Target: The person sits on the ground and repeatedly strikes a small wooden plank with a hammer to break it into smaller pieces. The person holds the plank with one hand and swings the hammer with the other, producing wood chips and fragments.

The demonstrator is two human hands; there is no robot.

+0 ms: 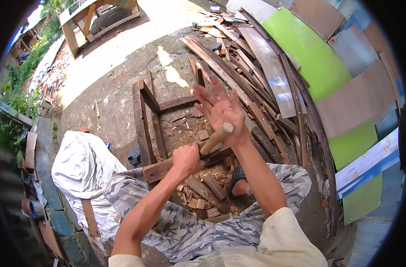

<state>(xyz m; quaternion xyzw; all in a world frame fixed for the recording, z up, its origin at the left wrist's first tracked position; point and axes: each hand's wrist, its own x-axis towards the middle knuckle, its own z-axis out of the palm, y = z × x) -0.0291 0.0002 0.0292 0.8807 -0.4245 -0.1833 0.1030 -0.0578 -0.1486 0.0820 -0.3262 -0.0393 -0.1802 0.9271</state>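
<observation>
My left hand (pixel 188 159) is closed in a fist above a dark wooden beam (pixel 157 171) that crosses between my knees. From that fist a thick, round wooden handle (pixel 217 138) slants up to the right; whatever is at its lower end is hidden. My right hand (pixel 225 111) is raised just beyond the handle's upper end, palm showing and fingers spread, holding nothing. The beam belongs to a dark wooden frame (pixel 143 122) whose legs stretch away on the ground in front of me. Wood chips and small offcuts (pixel 198 202) lie below the beam.
A white sack (pixel 80 164) rests beside my left knee. On the right, long wooden strips (pixel 243 84) are piled beside overlapping green and brown sheets (pixel 303 53). A wooden bench-like frame (pixel 89 22) stands far left. A low block wall (pixel 56 200) runs along the left.
</observation>
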